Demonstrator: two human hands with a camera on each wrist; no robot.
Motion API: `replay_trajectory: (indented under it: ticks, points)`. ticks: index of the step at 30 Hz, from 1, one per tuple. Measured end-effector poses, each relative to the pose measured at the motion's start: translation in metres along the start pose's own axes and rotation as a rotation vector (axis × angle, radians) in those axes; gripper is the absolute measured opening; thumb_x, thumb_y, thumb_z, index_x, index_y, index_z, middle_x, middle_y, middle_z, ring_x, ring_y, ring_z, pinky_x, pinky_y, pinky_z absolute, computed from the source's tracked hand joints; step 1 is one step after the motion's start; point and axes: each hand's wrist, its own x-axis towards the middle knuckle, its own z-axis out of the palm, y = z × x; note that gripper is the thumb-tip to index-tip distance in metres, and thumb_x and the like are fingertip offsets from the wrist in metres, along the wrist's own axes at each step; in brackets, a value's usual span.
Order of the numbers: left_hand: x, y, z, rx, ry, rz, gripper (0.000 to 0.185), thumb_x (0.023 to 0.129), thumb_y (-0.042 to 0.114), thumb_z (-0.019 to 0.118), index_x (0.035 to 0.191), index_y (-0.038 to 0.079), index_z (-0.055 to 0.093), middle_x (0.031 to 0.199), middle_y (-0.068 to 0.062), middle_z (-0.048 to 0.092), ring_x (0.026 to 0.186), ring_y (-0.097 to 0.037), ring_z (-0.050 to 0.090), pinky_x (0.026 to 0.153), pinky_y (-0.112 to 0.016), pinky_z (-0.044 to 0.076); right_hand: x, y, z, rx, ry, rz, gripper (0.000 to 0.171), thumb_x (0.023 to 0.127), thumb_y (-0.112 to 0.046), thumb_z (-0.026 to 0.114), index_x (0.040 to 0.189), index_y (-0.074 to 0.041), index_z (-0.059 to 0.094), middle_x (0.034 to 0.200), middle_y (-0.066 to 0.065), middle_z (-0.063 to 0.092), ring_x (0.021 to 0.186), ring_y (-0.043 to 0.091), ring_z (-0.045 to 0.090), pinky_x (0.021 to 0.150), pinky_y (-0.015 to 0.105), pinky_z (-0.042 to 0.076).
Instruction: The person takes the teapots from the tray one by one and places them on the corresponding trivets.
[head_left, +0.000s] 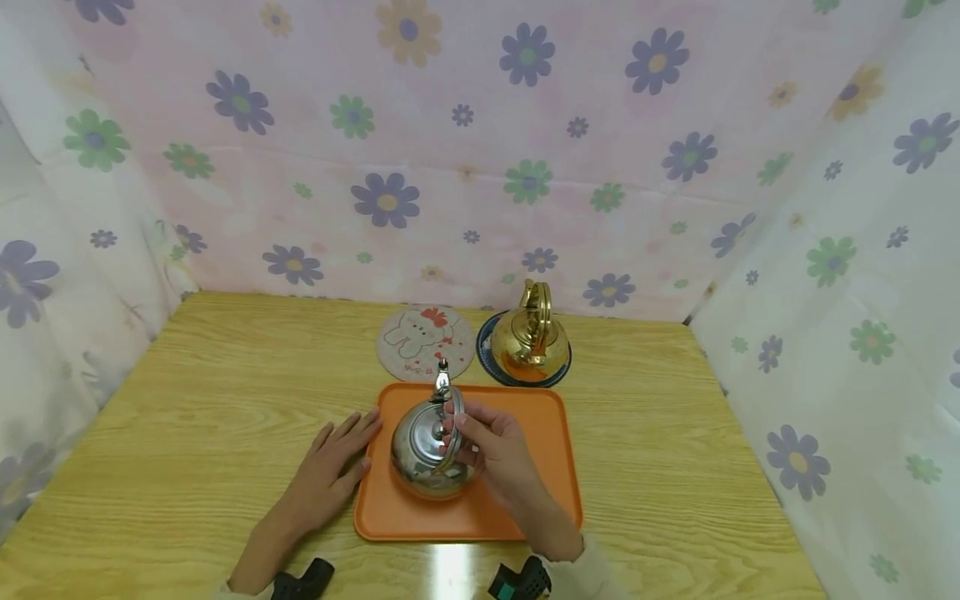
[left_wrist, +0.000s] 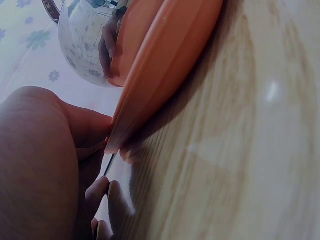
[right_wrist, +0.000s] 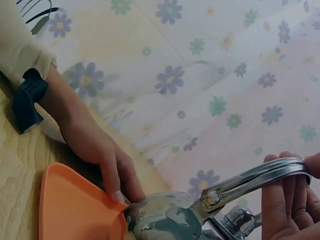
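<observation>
A shiny silver teapot with an arched metal handle sits on the left part of an orange tray, its spout pointing to the back. My right hand grips the handle, fingers curled round it in the right wrist view. My left hand rests at the tray's left edge with its fingers extended, partly on the table. In the left wrist view, the thumb and a finger of the left hand touch the tray's rim.
Behind the tray, a gold teapot stands on a dark blue round mat. Beside it lies a round pink coaster with a rabbit drawing. Flowered curtains enclose the wooden table at the back and sides.
</observation>
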Motion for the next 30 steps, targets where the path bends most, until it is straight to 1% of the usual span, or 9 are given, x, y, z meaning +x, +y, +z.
replay_trajectory:
  ticks: [6,9,14,18,24,30]
  points:
    - [0.000,-0.001,0.000,-0.005,-0.010,-0.006,0.049,0.101,0.015,0.060,0.149,0.005,0.053,0.155,-0.012,0.049,0.143,-0.046,0.040,0.119,-0.061,0.017,0.001,0.005,0.007,-0.082,0.117,-0.043,0.036,0.101,-0.005,0.059,0.127,0.020,0.058,0.083,-0.005,0.074,0.073,0.005,0.070,0.066,0.020,0.059]
    - [0.000,-0.001,-0.001,-0.007,-0.010,-0.007,0.049,0.101,0.015,0.060,0.149,0.005,0.053,0.155,-0.012,0.049,0.143,-0.047,0.040,0.119,-0.060,0.017,0.002,0.006,0.012,-0.106,0.152,-0.077,0.036,0.099,-0.004,0.062,0.123,0.022,0.060,0.082,-0.003,0.074,0.069,0.005,0.069,0.063,0.020,0.058]
    - [0.000,0.001,-0.002,-0.016,-0.016,-0.009,0.050,0.101,0.015,0.060,0.149,0.004,0.052,0.155,-0.013,0.048,0.144,-0.047,0.039,0.121,-0.059,0.015,0.004,0.009,0.019,-0.105,0.182,-0.117,0.033,0.098,-0.001,0.063,0.120,0.024,0.061,0.081,-0.001,0.073,0.064,0.006,0.067,0.061,0.021,0.058]
    - [0.000,0.001,-0.002,-0.012,-0.019,-0.012,0.050,0.101,0.014,0.060,0.149,0.004,0.052,0.155,-0.013,0.048,0.144,-0.047,0.039,0.120,-0.059,0.015,0.006,0.010,0.022,-0.114,0.200,-0.118,0.031,0.099,-0.002,0.062,0.119,0.021,0.063,0.078,-0.002,0.071,0.062,0.008,0.065,0.061,0.022,0.058]
    - [0.000,0.001,-0.002,-0.011,-0.025,-0.020,0.049,0.102,0.014,0.060,0.149,0.005,0.052,0.156,-0.012,0.047,0.144,-0.046,0.038,0.120,-0.060,0.016,0.011,0.009,0.022,-0.136,0.220,-0.113,0.031,0.099,-0.005,0.063,0.117,0.020,0.065,0.077,0.000,0.070,0.061,0.008,0.065,0.062,0.022,0.058]
    - [0.000,0.001,-0.002,-0.012,-0.025,-0.023,0.049,0.101,0.014,0.060,0.149,0.005,0.052,0.156,-0.013,0.047,0.144,-0.047,0.038,0.119,-0.062,0.016,0.015,0.008,0.025,-0.134,0.254,-0.133,0.029,0.098,-0.006,0.067,0.110,0.019,0.067,0.075,0.001,0.070,0.060,0.009,0.066,0.060,0.023,0.058]
